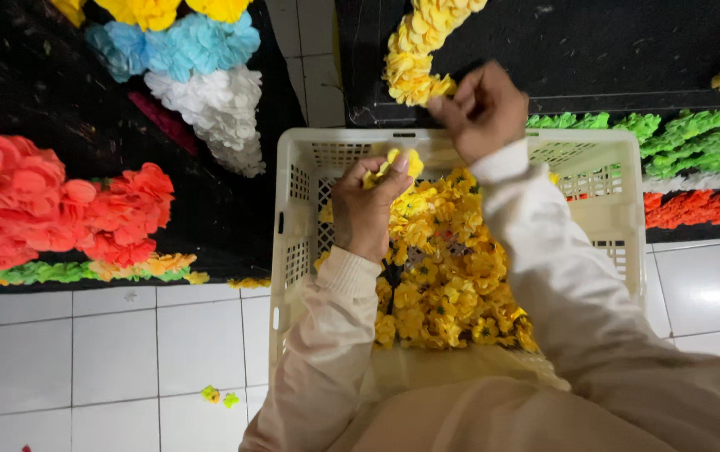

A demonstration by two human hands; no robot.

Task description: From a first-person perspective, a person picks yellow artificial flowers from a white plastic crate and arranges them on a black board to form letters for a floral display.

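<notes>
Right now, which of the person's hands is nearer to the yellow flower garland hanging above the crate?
Right. The right hand touches the lower end of the yellow garland. The left hand is lower, over the crate, holding a single yellow flower.

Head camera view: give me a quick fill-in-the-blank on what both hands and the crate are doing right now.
The cream plastic crate is filled with ____ paper flowers.
The left hand pinches one yellow flower above the ____.
The right hand touches the end of a yellow flower ____.

Missing words: yellow; crate; garland
</notes>
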